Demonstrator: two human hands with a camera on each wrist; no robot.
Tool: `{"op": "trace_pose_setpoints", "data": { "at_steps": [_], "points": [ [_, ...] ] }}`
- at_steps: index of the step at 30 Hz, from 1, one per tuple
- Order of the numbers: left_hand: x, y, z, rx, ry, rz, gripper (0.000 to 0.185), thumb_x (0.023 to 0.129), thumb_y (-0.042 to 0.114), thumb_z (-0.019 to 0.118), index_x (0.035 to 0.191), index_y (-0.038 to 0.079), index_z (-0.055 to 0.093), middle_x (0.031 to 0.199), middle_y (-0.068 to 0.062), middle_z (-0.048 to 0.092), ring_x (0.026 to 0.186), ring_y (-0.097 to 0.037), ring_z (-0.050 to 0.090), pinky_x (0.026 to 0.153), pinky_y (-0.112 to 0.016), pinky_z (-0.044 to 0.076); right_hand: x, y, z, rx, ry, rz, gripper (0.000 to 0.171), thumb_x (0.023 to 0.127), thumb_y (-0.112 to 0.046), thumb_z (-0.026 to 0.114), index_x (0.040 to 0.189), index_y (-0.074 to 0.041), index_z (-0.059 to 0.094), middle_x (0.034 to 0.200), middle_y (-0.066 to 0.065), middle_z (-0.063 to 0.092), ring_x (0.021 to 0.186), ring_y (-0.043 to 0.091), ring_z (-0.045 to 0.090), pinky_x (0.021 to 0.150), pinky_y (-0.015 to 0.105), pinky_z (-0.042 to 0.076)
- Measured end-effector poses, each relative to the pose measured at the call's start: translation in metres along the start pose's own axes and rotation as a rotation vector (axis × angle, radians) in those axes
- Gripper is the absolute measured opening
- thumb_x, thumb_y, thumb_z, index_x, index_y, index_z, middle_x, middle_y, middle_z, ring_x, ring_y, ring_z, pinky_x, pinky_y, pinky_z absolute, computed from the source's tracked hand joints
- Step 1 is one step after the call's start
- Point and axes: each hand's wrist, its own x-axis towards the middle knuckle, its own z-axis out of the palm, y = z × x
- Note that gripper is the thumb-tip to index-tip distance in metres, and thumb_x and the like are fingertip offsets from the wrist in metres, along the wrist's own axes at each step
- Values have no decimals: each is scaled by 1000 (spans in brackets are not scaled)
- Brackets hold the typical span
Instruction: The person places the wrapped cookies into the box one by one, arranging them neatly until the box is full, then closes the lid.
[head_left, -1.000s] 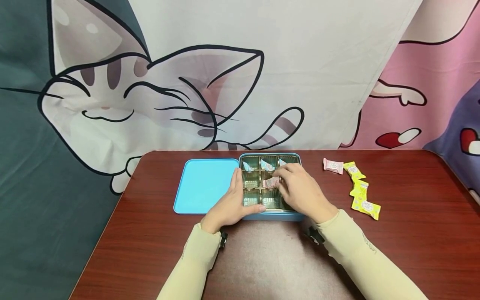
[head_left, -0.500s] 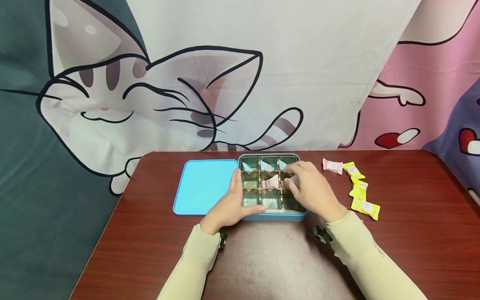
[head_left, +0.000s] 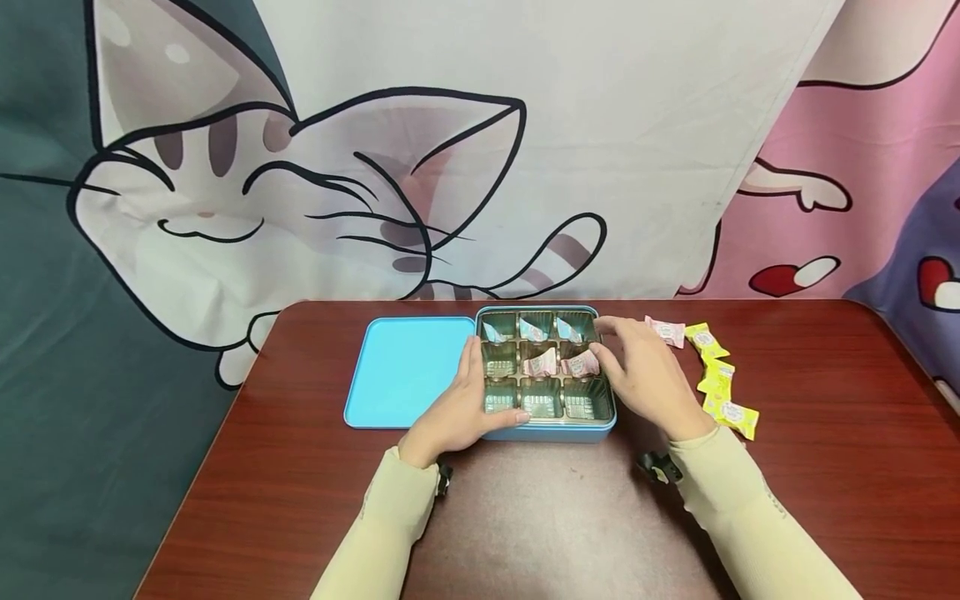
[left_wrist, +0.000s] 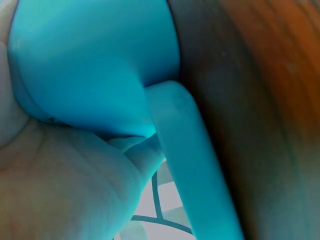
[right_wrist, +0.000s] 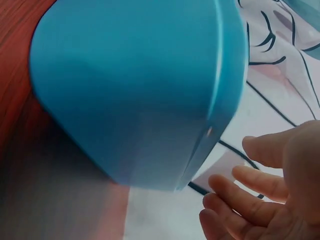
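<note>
A blue tin with a gold divided insert stands open on the table. Its back row holds blue-wrapped candies, one in each compartment. In the middle row, one pink-wrapped candy lies in the centre compartment and another pink candy in the right one. My left hand rests against the tin's front left corner, fingers straight along the side and thumb on the front rim. My right hand is just beyond the right rim with nothing in it, fingers loosely bent, as the right wrist view also shows.
The blue lid lies flat on the wooden table, left of the tin. To the right are a loose pink candy, partly behind my right hand, and several yellow-wrapped candies in a line. A cartoon cat curtain hangs behind.
My right hand has moved right, from the middle compartments to outside the rim. It has let go of a pink candy, now lying in the middle row's right compartment. My left hand stays put.
</note>
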Motion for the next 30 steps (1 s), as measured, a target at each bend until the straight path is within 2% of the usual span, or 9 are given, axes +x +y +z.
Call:
{"op": "trace_pose_setpoints", "data": {
  "at_steps": [4, 11, 20, 25, 30],
  "points": [
    [0, 0, 0, 4, -4, 2, 127, 86, 58, 73, 158, 8, -18, 165, -13, -23, 152, -28, 6, 113, -44, 35, 0, 7, -1, -19, 24, -10, 31, 96, -9, 66, 123, 4, 63, 118, 23, 65, 115, 40, 59, 111, 56, 32],
    [0, -1, 1, 0, -6, -2, 127, 86, 59, 73, 158, 8, -19, 165, -12, -23, 152, -26, 2, 115, -44, 32, -1, 16, -6, -79, 25, 5, 36, 93, -9, 69, 126, 4, 62, 119, 25, 64, 113, 42, 55, 93, 58, 44],
    [1, -2, 0, 4, 5, 4, 127, 86, 60, 73, 158, 7, -18, 165, -13, -23, 152, -27, 4, 115, -45, 32, 0, 33, -12, -142, -37, 40, 43, 91, -8, 68, 129, 10, 57, 124, 32, 59, 117, 49, 50, 102, 60, 37],
    [1, -2, 0, 6, 3, 3, 127, 86, 60, 72, 158, 7, -18, 165, -13, -22, 152, -26, 2, 116, -44, 30, 1, 41, -14, -188, -88, 46, 48, 90, -8, 69, 130, 12, 55, 124, 35, 57, 117, 53, 48, 102, 62, 36],
    [2, -1, 0, 5, 2, 2, 127, 86, 60, 73, 158, 7, -17, 165, -13, -22, 152, -25, 0, 116, -45, 29, 3, 50, -16, -211, -96, 50, 49, 88, -8, 70, 130, 14, 55, 121, 35, 57, 116, 53, 49, 102, 61, 36]
  ]
}}
